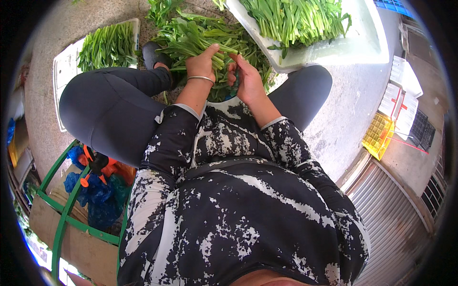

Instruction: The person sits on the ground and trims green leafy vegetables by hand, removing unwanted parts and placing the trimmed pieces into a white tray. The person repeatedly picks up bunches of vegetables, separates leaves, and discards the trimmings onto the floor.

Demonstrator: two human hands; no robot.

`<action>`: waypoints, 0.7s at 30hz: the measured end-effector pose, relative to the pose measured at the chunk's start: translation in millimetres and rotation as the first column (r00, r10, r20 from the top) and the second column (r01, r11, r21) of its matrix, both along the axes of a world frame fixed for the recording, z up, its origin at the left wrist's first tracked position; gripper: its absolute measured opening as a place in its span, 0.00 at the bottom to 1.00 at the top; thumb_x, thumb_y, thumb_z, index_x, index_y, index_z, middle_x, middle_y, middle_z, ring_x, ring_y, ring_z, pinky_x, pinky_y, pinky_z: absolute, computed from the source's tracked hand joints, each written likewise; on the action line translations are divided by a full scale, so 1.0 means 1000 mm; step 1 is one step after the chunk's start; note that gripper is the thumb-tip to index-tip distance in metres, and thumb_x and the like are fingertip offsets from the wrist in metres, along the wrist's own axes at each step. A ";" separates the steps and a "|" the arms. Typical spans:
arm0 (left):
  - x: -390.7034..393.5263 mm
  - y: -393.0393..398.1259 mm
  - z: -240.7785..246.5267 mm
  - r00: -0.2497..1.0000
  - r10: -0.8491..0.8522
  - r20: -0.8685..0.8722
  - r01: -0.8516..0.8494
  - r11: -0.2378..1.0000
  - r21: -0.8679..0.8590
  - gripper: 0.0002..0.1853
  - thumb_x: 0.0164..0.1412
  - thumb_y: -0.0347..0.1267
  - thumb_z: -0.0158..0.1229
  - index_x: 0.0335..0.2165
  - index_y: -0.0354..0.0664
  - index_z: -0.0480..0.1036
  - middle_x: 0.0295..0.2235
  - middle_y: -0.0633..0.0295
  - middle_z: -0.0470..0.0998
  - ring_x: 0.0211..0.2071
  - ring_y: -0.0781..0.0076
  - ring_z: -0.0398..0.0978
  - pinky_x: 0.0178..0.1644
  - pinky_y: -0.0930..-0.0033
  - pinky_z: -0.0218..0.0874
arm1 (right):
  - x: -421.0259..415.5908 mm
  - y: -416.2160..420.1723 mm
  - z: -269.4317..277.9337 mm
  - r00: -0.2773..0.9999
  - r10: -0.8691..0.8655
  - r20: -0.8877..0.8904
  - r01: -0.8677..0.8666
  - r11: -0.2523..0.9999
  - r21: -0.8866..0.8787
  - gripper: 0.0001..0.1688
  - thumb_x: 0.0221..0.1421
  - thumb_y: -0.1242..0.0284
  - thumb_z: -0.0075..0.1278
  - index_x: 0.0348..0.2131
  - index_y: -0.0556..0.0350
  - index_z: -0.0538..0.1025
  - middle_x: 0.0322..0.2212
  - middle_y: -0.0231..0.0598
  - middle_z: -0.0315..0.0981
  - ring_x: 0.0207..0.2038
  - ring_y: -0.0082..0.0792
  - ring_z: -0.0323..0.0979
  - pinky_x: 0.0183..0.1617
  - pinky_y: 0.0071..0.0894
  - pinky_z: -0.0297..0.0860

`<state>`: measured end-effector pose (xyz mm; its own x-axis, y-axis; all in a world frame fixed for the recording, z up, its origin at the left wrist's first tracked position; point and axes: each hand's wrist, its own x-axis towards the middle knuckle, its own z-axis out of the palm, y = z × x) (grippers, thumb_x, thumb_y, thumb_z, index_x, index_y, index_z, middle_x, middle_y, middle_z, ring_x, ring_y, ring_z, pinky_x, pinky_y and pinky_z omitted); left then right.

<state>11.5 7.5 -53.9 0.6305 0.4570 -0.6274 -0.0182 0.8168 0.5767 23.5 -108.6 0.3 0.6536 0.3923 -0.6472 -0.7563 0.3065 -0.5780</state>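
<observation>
My left hand (201, 64), with a metal bangle at the wrist, grips a bunch of leafy green vegetables (189, 41), its cut stems towards my right hand. My right hand (247, 79) is closed around a slim tool, perhaps a small knife, with a teal handle (236, 84); most of it is hidden by my fingers. The fingertips of this hand are at the stem ends, just right of my left hand. Below both hands, a heap of loose greens (263, 59) lies on the floor between my legs.
At upper right a white foam box (365, 46) holds bundled greens (293, 25). A white tray or lid (66, 68) at left bears a row of greens (107, 46). The green metal frame (66, 211) beside me has blue plastic bags (96, 200). A yellow crate (377, 136) stands far right.
</observation>
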 end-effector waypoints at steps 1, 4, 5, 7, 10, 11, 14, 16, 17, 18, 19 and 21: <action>0.000 0.000 0.000 1.000 -0.002 0.004 0.002 1.000 0.012 0.17 0.40 0.22 0.61 0.33 0.37 0.67 0.30 0.59 0.72 0.30 0.66 0.71 0.34 0.62 0.63 | 0.000 0.003 0.002 1.000 -0.009 -0.024 0.009 1.000 0.015 0.12 0.51 0.62 0.43 0.27 0.51 0.66 0.19 0.31 0.63 0.16 0.25 0.57 0.19 0.24 0.54; 0.000 -0.001 0.015 0.999 0.003 -0.047 -0.003 1.000 0.010 0.18 0.40 0.23 0.61 0.34 0.36 0.67 0.32 0.59 0.71 0.32 0.65 0.70 0.35 0.61 0.62 | 0.005 0.004 -0.004 1.000 0.005 -0.013 -0.005 1.000 -0.024 0.12 0.51 0.62 0.43 0.25 0.50 0.67 0.16 0.29 0.60 0.16 0.23 0.56 0.18 0.23 0.52; 0.000 0.000 0.015 0.995 0.014 -0.103 -0.012 1.000 0.026 0.18 0.39 0.22 0.61 0.34 0.36 0.67 0.31 0.59 0.71 0.30 0.66 0.70 0.34 0.63 0.62 | 0.006 0.002 -0.007 1.000 0.017 -0.011 -0.018 0.999 -0.047 0.12 0.52 0.62 0.43 0.24 0.50 0.68 0.15 0.28 0.59 0.15 0.23 0.55 0.18 0.23 0.51; 0.001 0.002 0.014 0.978 0.035 -0.207 -0.024 0.998 0.058 0.20 0.37 0.20 0.59 0.34 0.34 0.66 0.31 0.60 0.71 0.28 0.68 0.70 0.30 0.67 0.62 | 0.009 -0.006 -0.022 0.982 0.188 0.008 -0.178 0.944 -0.279 0.14 0.49 0.60 0.46 0.25 0.51 0.68 0.14 0.27 0.58 0.14 0.22 0.54 0.16 0.22 0.50; -0.001 0.003 0.014 0.977 0.074 -0.202 -0.054 0.993 0.103 0.21 0.36 0.21 0.60 0.34 0.34 0.66 0.31 0.60 0.71 0.29 0.67 0.69 0.30 0.65 0.62 | 0.025 -0.008 -0.016 0.842 0.532 -0.087 -0.476 0.657 -0.585 0.20 0.44 0.56 0.50 0.23 0.54 0.68 0.13 0.27 0.59 0.12 0.21 0.53 0.14 0.21 0.49; -0.002 0.003 0.014 0.979 0.062 -0.192 -0.047 0.996 0.079 0.20 0.36 0.21 0.60 0.34 0.33 0.66 0.32 0.59 0.70 0.30 0.66 0.69 0.31 0.64 0.61 | 0.032 -0.008 -0.011 0.757 0.635 -0.155 -0.559 0.506 -0.657 0.22 0.42 0.54 0.52 0.21 0.55 0.68 0.13 0.27 0.59 0.11 0.20 0.53 0.13 0.21 0.49; 0.000 0.003 0.019 0.978 0.019 -0.206 -0.017 1.000 0.010 0.20 0.37 0.21 0.59 0.34 0.33 0.66 0.33 0.57 0.70 0.32 0.65 0.69 0.31 0.62 0.61 | 0.072 -0.026 -0.044 0.799 0.553 0.235 -0.064 0.467 -0.882 0.30 0.38 0.52 0.54 0.31 0.63 0.74 0.22 0.41 0.72 0.25 0.29 0.67 0.30 0.29 0.63; -0.001 0.005 0.012 0.960 0.013 -0.279 -0.017 1.000 -0.011 0.19 0.38 0.21 0.59 0.34 0.32 0.66 0.33 0.57 0.70 0.32 0.65 0.69 0.32 0.60 0.60 | 0.099 -0.026 -0.034 0.794 0.553 0.253 0.137 0.243 -0.960 0.22 0.40 0.61 0.51 0.32 0.58 0.72 0.27 0.47 0.71 0.31 0.42 0.70 0.36 0.34 0.64; 0.000 0.004 0.010 0.969 0.002 -0.248 -0.006 1.000 -0.014 0.19 0.38 0.21 0.58 0.34 0.32 0.66 0.33 0.56 0.70 0.31 0.65 0.69 0.32 0.60 0.60 | 0.108 -0.032 -0.042 0.780 0.563 0.272 0.204 0.183 -0.962 0.21 0.39 0.61 0.51 0.31 0.58 0.72 0.27 0.48 0.71 0.31 0.44 0.70 0.36 0.35 0.64; -0.001 0.004 0.006 0.975 0.001 -0.222 -0.004 1.000 -0.015 0.18 0.38 0.21 0.58 0.34 0.31 0.66 0.33 0.56 0.71 0.31 0.65 0.69 0.31 0.59 0.60 | 0.115 -0.035 -0.054 0.762 0.580 0.287 0.263 0.128 -0.956 0.20 0.39 0.60 0.51 0.30 0.58 0.72 0.27 0.48 0.71 0.31 0.45 0.69 0.36 0.36 0.64; -0.001 0.005 0.007 0.981 -0.005 -0.194 0.002 1.000 -0.015 0.18 0.39 0.21 0.58 0.34 0.30 0.66 0.33 0.55 0.71 0.30 0.65 0.70 0.31 0.59 0.60 | 0.121 -0.040 -0.067 0.746 0.594 0.301 0.325 0.071 -0.943 0.20 0.39 0.60 0.51 0.28 0.58 0.72 0.26 0.49 0.71 0.31 0.47 0.69 0.36 0.36 0.64; 0.000 0.005 0.007 0.985 -0.035 -0.167 0.025 0.998 -0.063 0.14 0.40 0.21 0.55 0.31 0.28 0.66 0.30 0.55 0.73 0.28 0.65 0.70 0.30 0.60 0.60 | 0.128 -0.046 -0.083 0.734 0.608 0.302 0.349 0.044 -0.936 0.21 0.36 0.60 0.53 0.29 0.57 0.73 0.25 0.48 0.71 0.30 0.47 0.69 0.35 0.37 0.64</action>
<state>11.1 12.8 -46.7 0.5271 0.3972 -0.7512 0.0997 0.8490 0.5189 151.0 -154.3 -82.4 0.9937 -0.0980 -0.0535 -0.1114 -0.9046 -0.4115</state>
